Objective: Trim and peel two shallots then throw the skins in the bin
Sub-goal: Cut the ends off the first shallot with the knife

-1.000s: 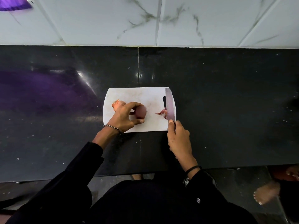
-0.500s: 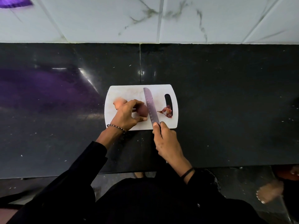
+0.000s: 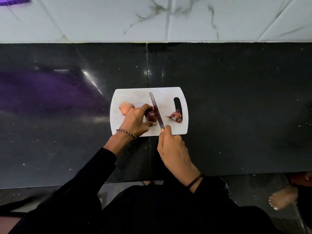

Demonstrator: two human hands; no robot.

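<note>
A white cutting board (image 3: 135, 95) lies on the black counter. My left hand (image 3: 136, 120) grips a dark purple shallot (image 3: 150, 115) near the board's middle, fingers curled over it. My right hand (image 3: 172, 149) holds a knife (image 3: 156, 109) by its handle; the blade lies against the shallot's right end. A paler second shallot (image 3: 125, 108) sits at the board's left, partly behind my left hand. A small heap of reddish skins (image 3: 175, 115) lies by the board's handle slot.
The black stone counter (image 3: 236, 98) stretches wide on both sides of the board, backed by a white marbled tile wall (image 3: 202, 17). Another person's bare foot (image 3: 282, 198) stands on the floor at the lower right. No bin is in view.
My right hand has brought the knife leftward from the board's right edge to the shallot's right end. My left hand keeps its grip on the shallot.
</note>
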